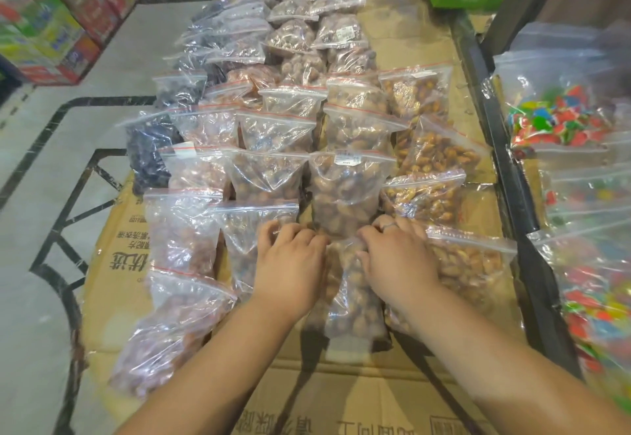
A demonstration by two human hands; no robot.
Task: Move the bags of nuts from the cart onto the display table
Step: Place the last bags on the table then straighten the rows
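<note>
Nearest the camera, two bare forearms reach forward over flattened brown cardboard [341, 397] printed with characters, which covers a long display surface. Beyond the arms, the cardboard carries many clear zip-top bags of nuts [273, 127], laid in overlapping rows that run away from the viewer. Most hold brown nuts; the row at the left edge holds something darker, almost black. To the right, past a dark metal frame [505, 168], lie bags of brightly coloured sweets [560, 124]. No cart can be picked out with certainty.

Both hands press down on one bag [351, 291] lying lengthwise at the near end of a middle row. It is clear plastic, packed with brown nuts. The left hand [290, 260] rests on its left edge and spills onto the neighbouring bag; the right hand [396, 257], wearing a ring, covers its right edge. The fingers are curled over the top of the bag, but whether they pinch the plastic or only rest there, I cannot tell.

The likely risk: the bags are slippery and overlap like tiles, so nudging this one could make its neighbours slide out of line. The leftmost bags already hang over the cardboard's edge and could drop to the floor.
</note>
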